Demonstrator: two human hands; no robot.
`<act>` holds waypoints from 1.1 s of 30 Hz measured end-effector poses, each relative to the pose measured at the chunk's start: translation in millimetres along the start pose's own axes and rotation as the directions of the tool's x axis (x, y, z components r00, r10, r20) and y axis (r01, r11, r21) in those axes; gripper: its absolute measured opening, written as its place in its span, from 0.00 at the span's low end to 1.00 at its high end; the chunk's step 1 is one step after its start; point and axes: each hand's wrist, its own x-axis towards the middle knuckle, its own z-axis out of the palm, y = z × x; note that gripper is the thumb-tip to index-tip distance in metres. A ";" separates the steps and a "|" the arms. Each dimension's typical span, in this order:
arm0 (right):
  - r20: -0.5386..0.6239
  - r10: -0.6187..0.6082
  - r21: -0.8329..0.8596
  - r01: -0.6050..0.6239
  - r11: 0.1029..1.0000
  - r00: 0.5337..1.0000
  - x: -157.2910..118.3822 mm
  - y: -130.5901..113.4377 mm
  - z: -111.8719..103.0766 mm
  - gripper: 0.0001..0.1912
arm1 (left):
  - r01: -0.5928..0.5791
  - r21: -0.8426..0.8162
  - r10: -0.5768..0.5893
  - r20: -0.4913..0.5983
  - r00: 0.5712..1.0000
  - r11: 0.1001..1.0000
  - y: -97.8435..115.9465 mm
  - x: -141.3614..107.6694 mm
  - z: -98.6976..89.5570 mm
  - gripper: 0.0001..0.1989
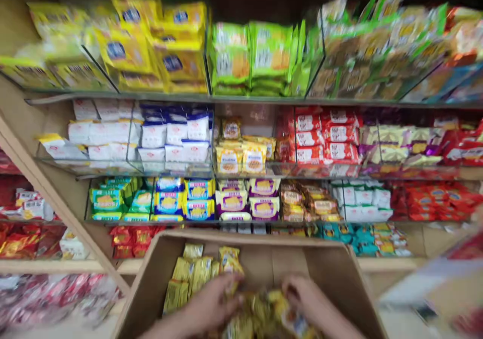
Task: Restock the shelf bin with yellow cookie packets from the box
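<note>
Both my hands are inside an open cardboard box [317, 256] that holds gold-wrapped snack packets. My left hand [209, 304] reaches in with its finger and thumb curved around a gold snack packet [231, 259], partly hidden by the fingers. On the other side, the bent fingers of my right hand [307, 296] pinch the edge of a yellow snack packet [281, 306], blurred by motion. Loose gold packets [245, 326] lie between and below the hands. Along the box's left wall more gold packets [181, 269] are stacked.
Behind the box rise glass-divided shelves with yellow packets [124, 52], green packets [271, 52], red packets [341, 133] and cream-yellow packets [241, 158]. A wooden upright [49, 193] stands at left. Pink-wrapped goods [56, 299] fill a lower shelf there.
</note>
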 end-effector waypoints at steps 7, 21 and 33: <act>-0.095 0.185 0.679 -0.072 0.730 0.978 1.3 -17.3 -8.3 0.08 | 0.036 -0.461 -0.034 0.013 0.999 0.887 11.7 26.6 42.9 0.24; -0.079 0.329 0.924 -0.055 0.378 0.941 17.6 -13.3 38.1 0.14 | 0.149 -0.531 -0.180 -0.007 0.984 0.834 -5.8 21.6 35.0 0.19; -0.077 -0.087 0.222 0.102 0.970 0.993 -4.0 -44.1 13.2 0.16 | -0.069 0.250 0.100 -0.114 0.988 0.966 36.3 2.9 1.4 0.14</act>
